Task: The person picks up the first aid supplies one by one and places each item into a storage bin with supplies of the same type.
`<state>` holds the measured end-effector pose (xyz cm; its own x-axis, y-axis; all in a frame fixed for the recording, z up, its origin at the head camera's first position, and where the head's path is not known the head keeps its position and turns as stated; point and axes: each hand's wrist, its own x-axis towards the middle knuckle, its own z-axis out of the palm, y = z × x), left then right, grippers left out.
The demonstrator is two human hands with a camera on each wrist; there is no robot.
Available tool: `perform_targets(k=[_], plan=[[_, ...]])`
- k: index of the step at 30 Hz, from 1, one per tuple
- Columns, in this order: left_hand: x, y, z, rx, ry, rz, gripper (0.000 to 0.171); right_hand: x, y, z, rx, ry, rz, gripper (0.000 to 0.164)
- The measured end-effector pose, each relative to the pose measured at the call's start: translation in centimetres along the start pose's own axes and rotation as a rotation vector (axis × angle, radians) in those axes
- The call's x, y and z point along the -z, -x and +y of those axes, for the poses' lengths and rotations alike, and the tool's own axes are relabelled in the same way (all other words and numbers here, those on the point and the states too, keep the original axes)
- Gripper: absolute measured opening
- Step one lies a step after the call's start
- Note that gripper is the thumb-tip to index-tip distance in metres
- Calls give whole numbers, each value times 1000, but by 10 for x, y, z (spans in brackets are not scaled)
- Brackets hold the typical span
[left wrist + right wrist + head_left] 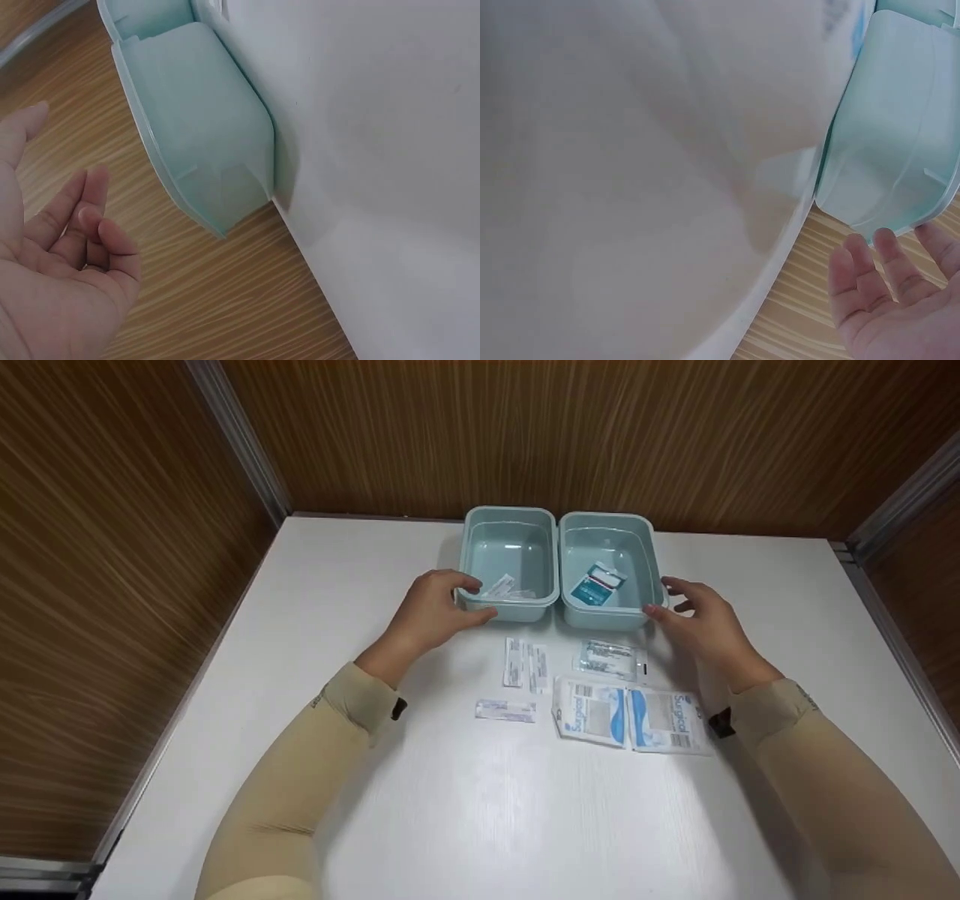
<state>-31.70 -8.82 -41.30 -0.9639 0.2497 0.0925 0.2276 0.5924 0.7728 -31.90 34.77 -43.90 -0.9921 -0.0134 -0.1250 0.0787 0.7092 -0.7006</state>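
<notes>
Head view, from the left: a broad stretch of white tabletop (322, 585) runs from the side edge to the left hand (427, 611), its thumb and fingers spread wide at the front corner of the left bin (514, 613), gripping nothing. Wrapped strips (500, 585) lie inside. Nearer the person are three paper strips (514, 662). Just beside stands the right bin (604, 619), holding a teal packet (600, 583); both bins sit near the back edge and wooden panel (525, 435). A clear packet (611, 660) and paired Surgical packs (591, 711) lie in front. The right hand (709, 630) is loosely open at the right bin's outer front corner, contact uncertain. Tabletop continues beyond to the right edge.
</notes>
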Motion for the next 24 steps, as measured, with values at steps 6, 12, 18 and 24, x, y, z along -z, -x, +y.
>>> perform_targets(k=[6, 12, 18, 24], plan=[[-7, 13, -5, -19, -7, -51, 56, 1, -2, 0, -30, -11, -22, 104], [-14, 29, -8, -40, -46, -110, 59, 1, -4, 0, -12, -6, -18, 103], [-22, 42, -11, -37, -54, -178, 63, 0, -2, -3, -12, 18, -14, 100], [-28, 49, -15, -78, -61, -184, 61, 0, -1, -4, -17, 19, -11, 99]])
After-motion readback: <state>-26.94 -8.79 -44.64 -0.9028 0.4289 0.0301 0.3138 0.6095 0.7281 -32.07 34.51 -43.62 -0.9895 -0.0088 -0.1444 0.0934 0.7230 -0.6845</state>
